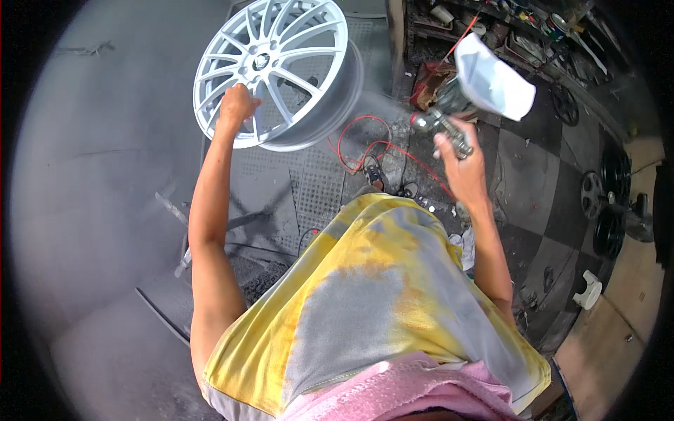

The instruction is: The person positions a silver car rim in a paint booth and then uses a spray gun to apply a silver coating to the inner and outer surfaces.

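Note:
A white multi-spoke car wheel rim (261, 62) stands tilted at the upper left, a dark badge at its hub. My left hand (239, 107) is closed around one of its lower spokes. To the right, my right hand (465, 165) grips a metal spray gun (442, 132), its red-tipped nozzle facing the rim. Above the gun sits a white cup-like piece (497, 81), open at the top. Pale mist hangs between the nozzle and the rim's side. Parts of the gun's handle are hidden by my fingers.
A red hose (393, 144) loops over the floor below the gun. Cluttered shelves (519, 35) stand at the far right. Dark wheels (611, 203) lean along the right side, near a white stool-like piece (588, 290). A grey wall (91, 175) fills the left.

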`<state>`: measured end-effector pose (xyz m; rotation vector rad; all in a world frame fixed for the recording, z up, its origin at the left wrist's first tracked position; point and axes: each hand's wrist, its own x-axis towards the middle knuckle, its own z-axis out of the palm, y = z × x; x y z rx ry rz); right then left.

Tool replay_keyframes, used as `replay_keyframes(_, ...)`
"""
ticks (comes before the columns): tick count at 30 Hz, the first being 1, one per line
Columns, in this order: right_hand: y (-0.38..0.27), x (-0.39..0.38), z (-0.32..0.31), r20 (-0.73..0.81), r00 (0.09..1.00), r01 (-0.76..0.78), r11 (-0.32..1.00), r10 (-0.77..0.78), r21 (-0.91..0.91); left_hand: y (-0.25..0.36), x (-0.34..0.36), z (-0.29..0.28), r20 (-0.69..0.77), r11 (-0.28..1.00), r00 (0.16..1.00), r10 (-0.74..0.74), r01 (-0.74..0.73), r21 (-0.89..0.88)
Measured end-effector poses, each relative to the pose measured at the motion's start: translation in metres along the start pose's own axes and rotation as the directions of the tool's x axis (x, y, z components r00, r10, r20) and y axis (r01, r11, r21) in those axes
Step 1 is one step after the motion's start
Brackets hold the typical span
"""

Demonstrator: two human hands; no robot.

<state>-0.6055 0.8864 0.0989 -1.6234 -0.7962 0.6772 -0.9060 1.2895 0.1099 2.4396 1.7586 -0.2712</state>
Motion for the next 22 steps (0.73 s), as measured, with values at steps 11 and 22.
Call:
replay_keyframes(11, -0.005, -0.005, 0.015, 0.003, 0.999, 0.048, 0.999, -0.048, 0.021, -0.037, 0.006, 0.008, -0.051, 0.974, 0.990, 0.134, -0.123, 0.188)
replay_keyframes(22, 0.021, -0.046, 0.022, -0.090, 0.995, -0.027, 0.999, 0.029, 0.024, 0.100, -0.090, -0.040, 0.165, 0.667, 0.658, 0.735, -0.657, -0.351)
